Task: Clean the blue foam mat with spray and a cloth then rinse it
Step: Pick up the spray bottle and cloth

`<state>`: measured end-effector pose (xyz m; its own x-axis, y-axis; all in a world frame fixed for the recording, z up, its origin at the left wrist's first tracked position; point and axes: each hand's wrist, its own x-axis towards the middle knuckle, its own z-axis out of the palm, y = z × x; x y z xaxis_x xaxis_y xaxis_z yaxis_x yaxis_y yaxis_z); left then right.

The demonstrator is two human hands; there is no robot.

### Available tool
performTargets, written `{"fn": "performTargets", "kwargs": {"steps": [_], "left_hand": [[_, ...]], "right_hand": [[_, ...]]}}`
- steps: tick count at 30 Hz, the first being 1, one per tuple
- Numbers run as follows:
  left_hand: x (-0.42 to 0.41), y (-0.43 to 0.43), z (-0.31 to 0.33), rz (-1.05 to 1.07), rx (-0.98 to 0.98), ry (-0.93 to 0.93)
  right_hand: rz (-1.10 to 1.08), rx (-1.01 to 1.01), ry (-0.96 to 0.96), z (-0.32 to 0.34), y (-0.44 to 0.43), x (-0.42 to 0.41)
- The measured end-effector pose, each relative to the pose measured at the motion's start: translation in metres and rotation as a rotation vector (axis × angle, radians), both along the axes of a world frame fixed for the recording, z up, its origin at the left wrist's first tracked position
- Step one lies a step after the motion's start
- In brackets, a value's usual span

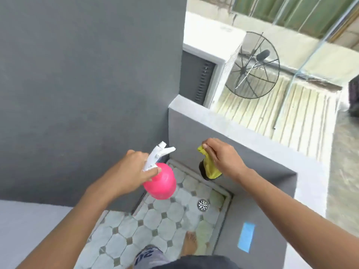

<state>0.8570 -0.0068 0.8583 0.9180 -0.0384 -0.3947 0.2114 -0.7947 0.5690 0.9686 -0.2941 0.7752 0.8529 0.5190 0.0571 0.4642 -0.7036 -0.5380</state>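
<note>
My left hand [134, 167] grips a pink spray bottle [162, 181] by its white trigger head [157, 155], held above the tiled floor near the corner of the grey walls. My right hand [221, 156] pinches a yellow cloth [210, 167] that hangs down in front of the low grey wall. A blue rectangular piece [246, 236] lies flat against the inner face of the low wall at the lower right; I cannot tell whether it is the foam mat. Both arms reach forward, hands apart.
Tiled floor [155, 230] with a round metal drain [203, 204]. A tall grey wall [87, 84] stands on the left, a low parapet wall [242, 136] on the right. Beyond it sit an air-conditioner unit [211, 61] and a satellite dish [252, 65]. My bare foot [190, 243] stands near the low wall.
</note>
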Motion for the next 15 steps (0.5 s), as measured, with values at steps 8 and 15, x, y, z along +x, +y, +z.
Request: {"fn": "performTargets", "kwargs": {"steps": [8,15], "left_hand": [[0.152,-0.101,0.046,-0.106,-0.069,-0.144],[0.274,-0.141,0.044,-0.192,-0.006,-0.170]], "right_hand": [[-0.138,-0.098,-0.025,0.024,-0.086,0.101],[-0.199,0.022,0.043,0.010,-0.116,0.181]]}}
